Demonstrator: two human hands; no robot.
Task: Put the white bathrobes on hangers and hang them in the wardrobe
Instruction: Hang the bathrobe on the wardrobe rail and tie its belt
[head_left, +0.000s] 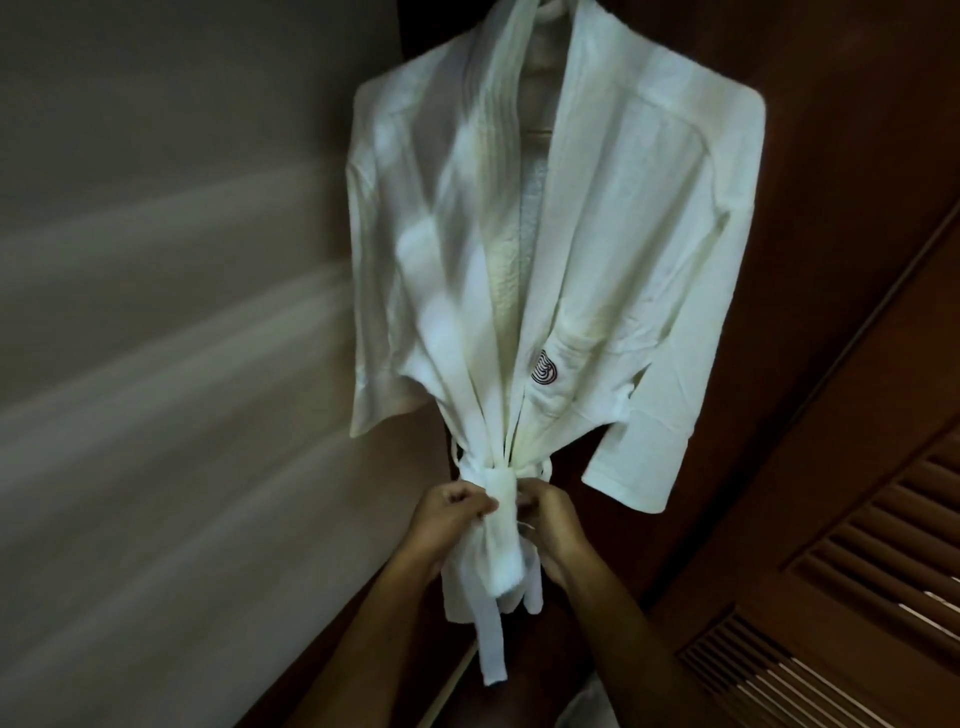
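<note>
- White terry-cloth bathrobe (613, 249) hangs upright on a hanger (540, 127), of which only a thin pale bar shows in the open neckline; hook and rail are cut off at the top edge, so I cannot tell what it hangs from.
- Robe sits against the dark brown wooden wardrobe panel (831, 130), just beside the grey wall (156, 260) on the left.
- Left hand (452, 512) and right hand (545, 512) meet at the waist, fingers curled and pinching the white fabric belt (501, 499) at its knot.
- Belt is wrapped round the waist, cinching the front panels; two tails hang down below the hands, one longer.
- Risk: a hard downward pull on the knot could drag the robe's shoulders off the hanger, or tip the hanger off its support.
- Risk: uneven pull left or right could skew the robe, leaving one shoulder slipped.
- Risk: a loose knot may come undone so the front falls open; terry is thick and knots in it sit bulky.
- Look: sleeves hang wide to both sides, collar folded flat, a dark round embroidered logo (544, 369) on the chest pocket.
- Brown louvred wooden door (857, 597) stands at lower right, near the right sleeve.
</note>
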